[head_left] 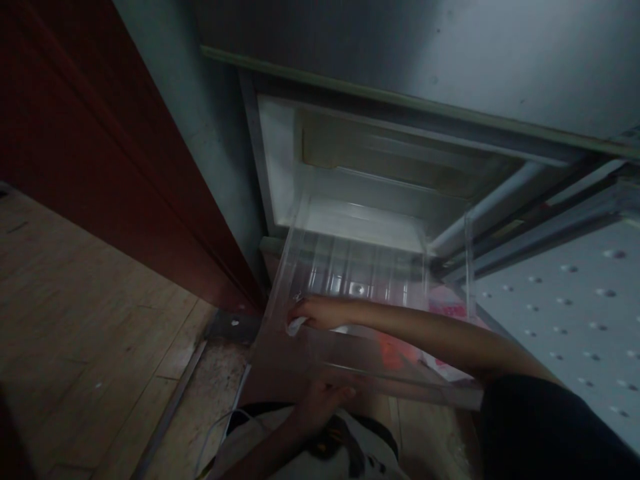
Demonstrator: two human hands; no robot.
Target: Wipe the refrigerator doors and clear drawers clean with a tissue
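A clear plastic drawer (345, 250) is pulled out of an open fridge compartment (360, 180). My right hand (317, 313) reaches into the drawer's left part, its fingers closed on a small white cloth or wad (296, 325). Below the drawer's front wall, near my lap, is my left hand (327, 400); its fingers look extended and apart, with nothing visible in them. An orange item (395, 350) and a pink and white packet (447, 367) show behind and beneath my right forearm.
The open fridge door (565, 313), with a dotted inner face, stands at the right. A dark red door frame (150, 173) rises at the left beside a pale wall (200, 120). Wooden floor (90, 333) lies at the lower left. A thin cable (213, 427) hangs near my lap.
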